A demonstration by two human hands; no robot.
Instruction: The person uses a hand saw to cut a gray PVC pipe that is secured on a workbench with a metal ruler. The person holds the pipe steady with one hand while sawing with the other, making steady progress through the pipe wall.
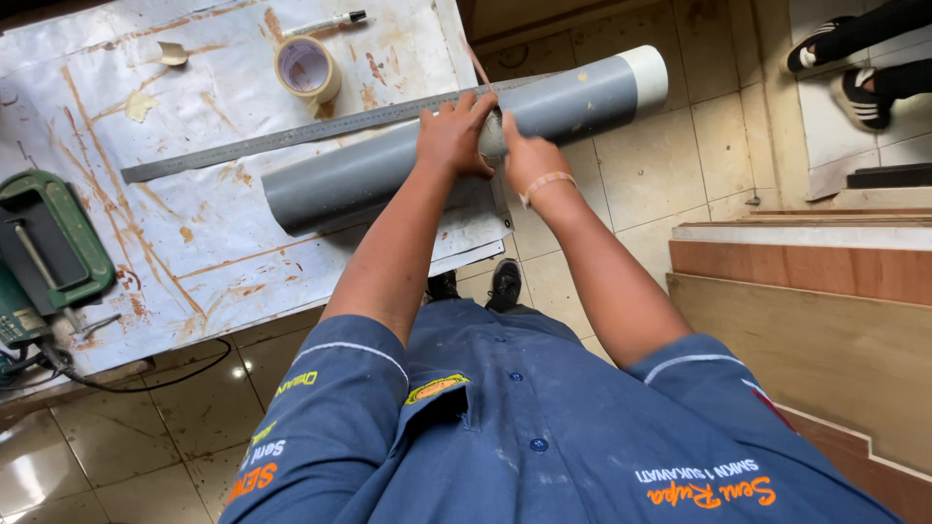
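So the grey pipe (388, 170) lies lengthwise across the counter (223, 243), slanting up-right; left hand (454, 134) and right hand (526, 157) both press pale tape (492, 136) around its middle.

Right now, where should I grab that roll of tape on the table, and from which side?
Take the roll of tape across its outer rim, coming from above. It lies flat with its open core facing up, and nothing touches it; the metal ruler lies just below it. Both hands are on the grey pipe.
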